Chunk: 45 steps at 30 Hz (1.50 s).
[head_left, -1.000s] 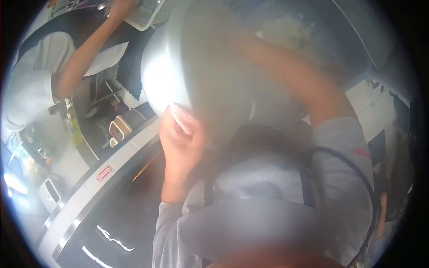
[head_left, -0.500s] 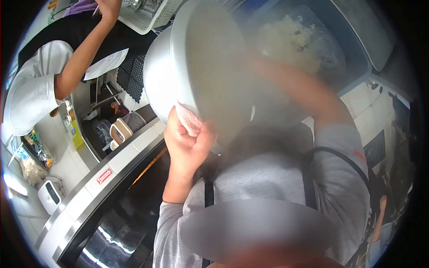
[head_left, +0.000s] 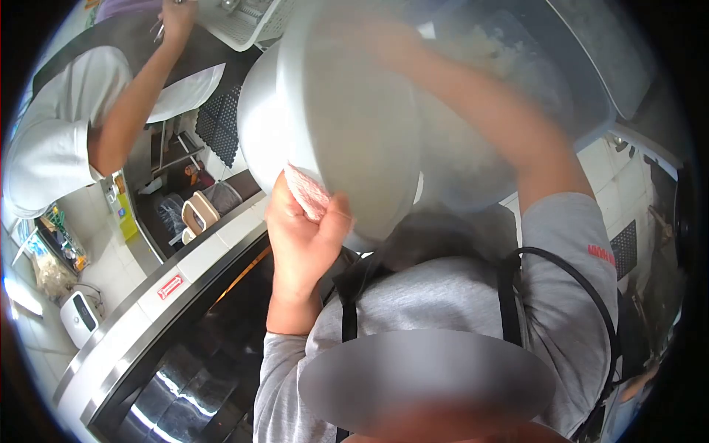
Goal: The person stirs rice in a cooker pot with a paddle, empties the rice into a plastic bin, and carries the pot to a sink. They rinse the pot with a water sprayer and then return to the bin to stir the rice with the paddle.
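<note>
A large metal pot [head_left: 258, 118] is tilted on its side, its mouth facing right and its inside clouded by steam. My left hand [head_left: 303, 229] is closed on the near edge of the pot, with a folded pink cloth [head_left: 306, 190] in its grip. Across the pot's mouth reaches my right arm; my right hand [head_left: 388, 48] is blurred by motion and haze at the far side of the opening, so its fingers and anything in them cannot be made out. To the right, white rice-like food [head_left: 487, 59] lies in clear plastic inside a blue-grey bin [head_left: 591, 70].
At the left stands another person [head_left: 66, 133] in a white sleeve and dark apron, a hand raised near a white basket [head_left: 244, 29]. A tiled counter edge [head_left: 199, 258] runs below the pot. Beige containers [head_left: 199, 214] sit on a lower shelf.
My right hand has moved from over the food in the bin leftward to the pot's mouth. My left hand keeps its hold, having shifted only slightly. Haze now covers more of the food.
</note>
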{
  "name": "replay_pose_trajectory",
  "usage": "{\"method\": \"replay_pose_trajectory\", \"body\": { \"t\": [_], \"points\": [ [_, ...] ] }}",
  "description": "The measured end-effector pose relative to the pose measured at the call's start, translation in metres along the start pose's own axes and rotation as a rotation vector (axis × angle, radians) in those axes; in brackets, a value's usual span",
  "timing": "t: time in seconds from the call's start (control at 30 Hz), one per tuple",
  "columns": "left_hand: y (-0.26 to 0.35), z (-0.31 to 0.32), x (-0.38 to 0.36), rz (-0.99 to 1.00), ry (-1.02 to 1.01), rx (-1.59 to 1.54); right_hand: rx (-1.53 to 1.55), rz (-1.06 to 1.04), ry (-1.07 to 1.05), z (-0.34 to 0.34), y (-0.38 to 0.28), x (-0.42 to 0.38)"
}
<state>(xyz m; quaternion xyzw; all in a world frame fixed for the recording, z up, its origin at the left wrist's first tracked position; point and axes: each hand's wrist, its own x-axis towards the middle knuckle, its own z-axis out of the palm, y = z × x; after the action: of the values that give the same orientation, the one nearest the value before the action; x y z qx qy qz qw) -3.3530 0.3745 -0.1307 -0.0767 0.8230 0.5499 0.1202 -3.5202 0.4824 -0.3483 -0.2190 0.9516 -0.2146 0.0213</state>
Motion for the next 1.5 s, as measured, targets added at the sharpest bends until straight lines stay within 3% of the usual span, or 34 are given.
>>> {"method": "replay_pose_trajectory", "body": {
  "t": [0.2,0.27,0.37,0.47,0.57,0.83,0.97,1.27,1.43,1.5],
  "points": [
    [-0.007,-0.002,-0.001,0.035,0.005,0.049,0.061,0.039,-0.299,0.034,-0.002,-0.04],
    [-0.007,-0.004,0.0,0.009,-0.026,0.034,0.063,0.031,-0.327,0.035,-0.002,-0.04],
    [-0.006,0.002,0.004,0.17,-0.056,-0.007,0.068,0.033,-0.354,0.034,-0.001,-0.041],
    [-0.016,-0.002,0.004,0.188,-0.068,-0.003,0.064,0.028,-0.37,0.031,0.0,-0.041],
    [-0.017,-0.007,0.004,0.083,-0.087,-0.074,0.059,0.02,-0.367,0.029,-0.004,-0.035],
    [-0.016,-0.011,0.008,0.216,-0.064,-0.047,0.047,-0.011,-0.407,0.032,-0.03,-0.021],
    [-0.022,-0.014,0.003,0.119,-0.059,-0.131,0.023,-0.048,-0.498,0.034,-0.042,-0.032],
    [-0.028,-0.014,-0.001,0.242,-0.027,-0.073,-0.107,-0.194,-0.834,0.011,-0.052,-0.08],
    [-0.022,-0.013,-0.002,0.2,-0.036,-0.104,0.022,-0.256,-0.722,-0.017,-0.02,-0.134],
    [-0.018,-0.008,-0.001,0.182,-0.037,-0.16,-0.106,-0.222,-0.596,-0.037,-0.002,-0.119]
  ]
}}
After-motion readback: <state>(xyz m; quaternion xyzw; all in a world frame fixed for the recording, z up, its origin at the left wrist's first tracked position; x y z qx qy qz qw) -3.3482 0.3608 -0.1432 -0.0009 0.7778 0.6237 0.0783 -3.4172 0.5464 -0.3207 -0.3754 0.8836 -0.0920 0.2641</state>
